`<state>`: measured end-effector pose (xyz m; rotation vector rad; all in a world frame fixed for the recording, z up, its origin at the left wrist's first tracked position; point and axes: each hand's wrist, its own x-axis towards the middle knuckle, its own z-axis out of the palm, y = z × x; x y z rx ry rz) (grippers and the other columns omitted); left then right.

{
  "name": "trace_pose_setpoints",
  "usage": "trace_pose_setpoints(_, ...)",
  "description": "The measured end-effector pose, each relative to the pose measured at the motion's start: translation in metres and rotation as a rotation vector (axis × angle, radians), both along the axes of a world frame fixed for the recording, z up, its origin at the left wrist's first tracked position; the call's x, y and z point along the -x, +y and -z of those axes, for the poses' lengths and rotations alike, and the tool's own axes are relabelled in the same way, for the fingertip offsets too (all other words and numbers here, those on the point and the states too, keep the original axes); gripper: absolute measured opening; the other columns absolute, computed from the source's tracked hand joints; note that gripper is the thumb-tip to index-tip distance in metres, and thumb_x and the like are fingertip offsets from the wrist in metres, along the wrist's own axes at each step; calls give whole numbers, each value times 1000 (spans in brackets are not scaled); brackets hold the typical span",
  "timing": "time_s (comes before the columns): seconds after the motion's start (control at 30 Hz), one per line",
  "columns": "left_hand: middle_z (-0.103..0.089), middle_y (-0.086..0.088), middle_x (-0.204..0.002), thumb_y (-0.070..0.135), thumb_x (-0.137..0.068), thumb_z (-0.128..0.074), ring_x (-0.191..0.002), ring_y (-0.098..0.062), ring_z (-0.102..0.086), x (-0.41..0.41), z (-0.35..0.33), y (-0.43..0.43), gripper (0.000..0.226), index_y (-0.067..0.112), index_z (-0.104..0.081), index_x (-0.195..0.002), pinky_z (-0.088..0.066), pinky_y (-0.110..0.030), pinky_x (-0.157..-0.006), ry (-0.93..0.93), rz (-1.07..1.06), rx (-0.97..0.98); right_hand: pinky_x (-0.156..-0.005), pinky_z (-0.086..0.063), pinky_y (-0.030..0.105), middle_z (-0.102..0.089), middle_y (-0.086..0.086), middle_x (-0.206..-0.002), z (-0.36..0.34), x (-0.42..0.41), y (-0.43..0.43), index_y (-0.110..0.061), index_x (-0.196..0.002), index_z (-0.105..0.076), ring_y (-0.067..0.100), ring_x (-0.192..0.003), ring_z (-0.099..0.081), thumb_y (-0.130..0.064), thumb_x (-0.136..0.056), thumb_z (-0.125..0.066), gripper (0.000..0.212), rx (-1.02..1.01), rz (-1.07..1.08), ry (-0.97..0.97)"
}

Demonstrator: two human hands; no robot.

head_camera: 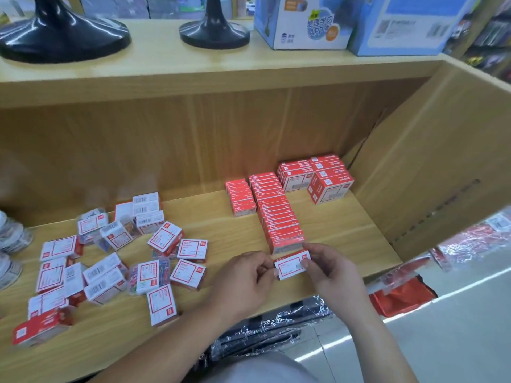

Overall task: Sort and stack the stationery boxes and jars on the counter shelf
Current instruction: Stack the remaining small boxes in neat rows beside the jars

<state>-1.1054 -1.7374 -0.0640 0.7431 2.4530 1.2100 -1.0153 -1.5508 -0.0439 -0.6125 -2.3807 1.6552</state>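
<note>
I pinch the small white red-bordered cardboard box by both ends, left hand and right hand, long axis crosswise; the row of flat red boxes ends just beyond, parallel.

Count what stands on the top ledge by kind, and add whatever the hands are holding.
black round bases: 2
blue cartons: 2
small box, pinched between left hand and right hand: 1
Total: 5
</note>
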Motion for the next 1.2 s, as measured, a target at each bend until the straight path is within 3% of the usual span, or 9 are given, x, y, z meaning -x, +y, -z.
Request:
trace_pose_setpoints(0.1, -64, 18, -72, 36, -91, -68, -66, -1, -57, 4, -7, 3, 8, 29, -69, -89, -49, -28, -61, 4, -29, -29, -87, -57, 40, -76, -12, -97, 0, 3, 3, -30, -109, -72, 9, -93, -71, -7, -91, -69, 29, -117, 17, 18)
trace_pose_setpoints(0.27, -54, 14, -56, 49, -96, -64, -50, -4, -44, 14, -19, 8, 31, 24, -67, -77, -36, -29, -52, -50, -113, -131, -89, -54, 27, -72, -17, -101, -1, -1, 10, -39, -102, -71, 3, -97, -67, -2, -89, -69, 39, -204, -2, 64)
trace_pose_setpoints(0.53, -49, 19, -43, 31, -93, -73, -44, 0, -44, 19, -25, 28, 36, 24, -61, -60, -28, -17, -47, -102, -185, -78, -74, -51, 16, -75, -13, -94, -4, -5, 13, -32, -113, -68, 3, -85, -67, -9, -94, -64, 30, -32, 101, 33)
trace_pose_setpoints(0.6, -57, 15, -49, 29, -93, -73, -46, -2, -49, 18, -22, 24, 30, 23, -66, -65, -36, -22, -49, -113, -172, -103, -79, -50, 18, -76, -12, -96, -4, -2, 15, -30, -111, -70, 1, -91, -68, -13, -96, -63, 24, 3, 131, 26)
trace_pose_setpoints(0.73, -70, 2, -69, 27, -94, -72, -66, -27, -68, 17, -13, 12, 8, 28, -72, -86, -54, -42, -60, -133, -117, -170, -85, -51, 22, -77, -9, -96, -4, 1, 19, -30, -100, -74, 5, -96, -69, -11, -96, -64, 22, 34, 169, 28)
trace_pose_setpoints(0.87, -69, 0, -73, 20, -96, -70, -64, -15, -65, 16, -11, 1, 7, 26, -70, -93, -55, -42, -65, -160, -59, -211, -81, -51, 25, -76, -10, -90, -7, 3, 17, -30, -91, -75, 10, -90, -70, -7, -94, -65, 25, 60, 204, 62)
trace_pose_setpoints(1.0, -70, -7, -74, 20, -99, -66, -70, -20, -69, 16, -22, -7, 9, 22, -67, -91, -59, -45, -70, -163, -117, -255, -73, -49, 14, -75, -16, -88, -22, 11, 11, -30, -92, -75, 8, -85, -68, -7, -94, -65, 25, 8, 205, 143)
trace_pose_setpoints(1.13, -70, -11, -73, 15, -101, -62, -67, -19, -70, 20, -38, -8, 9, 14, -65, -93, -59, -34, -64, -212, -208, -393, -78, -56, 24, -76, -12, -93, -38, 24, 6, -31, -99, -74, 15, -88, -70, -3, -92, -66, 30, -19, 146, 171)
trace_pose_setpoints(1.2, -71, -13, -74, 12, -102, -59, -66, -22, -70, 19, -42, -6, 10, 8, -64, -95, -58, -31, -62, -281, -233, -458, -73, -55, 28, -77, -8, -94, -46, 27, 2, -30, -103, -73, 17, -88, -70, -4, -91, -70, 29, 54, 62, 127)
